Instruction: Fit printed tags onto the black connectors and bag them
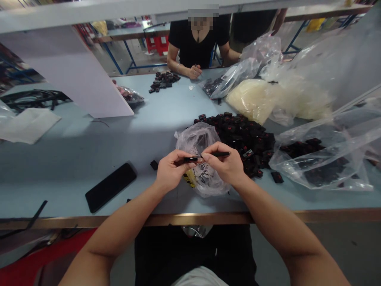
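Observation:
My left hand pinches a small black plastic part between thumb and fingers. In my right hand is a pair of black tweezers, its tip meeting the part. Both hands are close together over an open clear plastic bag that holds many tiny white pieces. Just behind the bag spreads a large heap of black plastic parts with red marks. One loose black part lies beside my left hand.
A black phone lies at left. Clear bags of black parts and a bag of yellowish material stand at right. A white panel rises at back left. Across the table, a person sits by a smaller pile of parts.

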Tool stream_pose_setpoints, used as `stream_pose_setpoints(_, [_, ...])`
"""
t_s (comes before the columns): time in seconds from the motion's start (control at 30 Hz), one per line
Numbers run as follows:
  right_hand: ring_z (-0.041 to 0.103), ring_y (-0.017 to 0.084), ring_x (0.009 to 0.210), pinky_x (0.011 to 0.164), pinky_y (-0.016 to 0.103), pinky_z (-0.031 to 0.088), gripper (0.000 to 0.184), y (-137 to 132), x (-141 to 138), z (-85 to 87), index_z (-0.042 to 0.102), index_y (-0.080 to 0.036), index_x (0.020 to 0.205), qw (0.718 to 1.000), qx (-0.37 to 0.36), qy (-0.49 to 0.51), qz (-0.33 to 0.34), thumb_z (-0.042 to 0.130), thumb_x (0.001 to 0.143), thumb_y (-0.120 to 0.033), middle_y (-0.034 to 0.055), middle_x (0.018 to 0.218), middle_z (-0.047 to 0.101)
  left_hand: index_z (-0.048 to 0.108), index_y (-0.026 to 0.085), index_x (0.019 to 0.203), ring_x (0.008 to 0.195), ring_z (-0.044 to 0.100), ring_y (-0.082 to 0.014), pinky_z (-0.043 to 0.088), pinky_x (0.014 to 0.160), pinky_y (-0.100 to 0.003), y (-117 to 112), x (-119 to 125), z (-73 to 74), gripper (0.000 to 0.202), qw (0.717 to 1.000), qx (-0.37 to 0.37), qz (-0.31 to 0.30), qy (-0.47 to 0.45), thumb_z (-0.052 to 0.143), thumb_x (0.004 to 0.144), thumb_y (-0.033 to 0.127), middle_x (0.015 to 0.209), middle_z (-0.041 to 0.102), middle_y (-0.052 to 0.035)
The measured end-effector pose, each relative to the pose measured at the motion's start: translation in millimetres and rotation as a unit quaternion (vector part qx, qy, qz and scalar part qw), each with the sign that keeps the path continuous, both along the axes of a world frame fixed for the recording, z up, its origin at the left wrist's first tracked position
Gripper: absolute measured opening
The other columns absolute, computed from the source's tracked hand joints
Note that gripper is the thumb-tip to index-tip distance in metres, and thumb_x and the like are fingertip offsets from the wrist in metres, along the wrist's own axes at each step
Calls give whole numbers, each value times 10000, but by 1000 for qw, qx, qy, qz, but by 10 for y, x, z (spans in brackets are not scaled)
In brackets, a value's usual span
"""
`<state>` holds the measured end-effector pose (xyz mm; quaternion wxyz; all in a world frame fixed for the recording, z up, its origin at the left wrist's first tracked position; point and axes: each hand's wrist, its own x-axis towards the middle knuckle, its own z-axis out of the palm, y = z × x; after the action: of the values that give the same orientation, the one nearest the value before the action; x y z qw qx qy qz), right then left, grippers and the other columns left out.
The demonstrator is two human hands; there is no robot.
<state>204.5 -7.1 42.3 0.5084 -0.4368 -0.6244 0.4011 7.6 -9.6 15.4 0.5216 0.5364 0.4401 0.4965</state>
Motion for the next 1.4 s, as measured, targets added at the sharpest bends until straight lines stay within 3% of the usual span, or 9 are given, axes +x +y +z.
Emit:
stream_pose_setpoints(1.1, [601,145,612,531,254,460,112,-6,-22,-37,721,-223,772,999,-25,-17,11,733,823,-322,6,702,714,783,199,881,816,796,-209,662,789,-335,-11,8,-38,221,1000,20,2,14,907,702,238,880,838,-47])
stream_pose_setpoints(1.3, [689,192,725,663,322,549,242,36,54,-61,762,-237,889,1000,17,23,2,700,947,-463,34,801,753,746,196,910,846,810,-229,660,832,-375,14,2,-39,262,1000,-11,-2,-19,903,711,260,908,840,-55])
stream_pose_setpoints(1.4, [718,207,828,762,348,568,244,74,84,-73,790,-258,986,998,57,-22,6,662,1001,-466,50,920,781,732,199,926,867,814,-232,653,844,-373,15,6,-30,258,999,-15,-12,-33,888,730,264,920,841,-58])
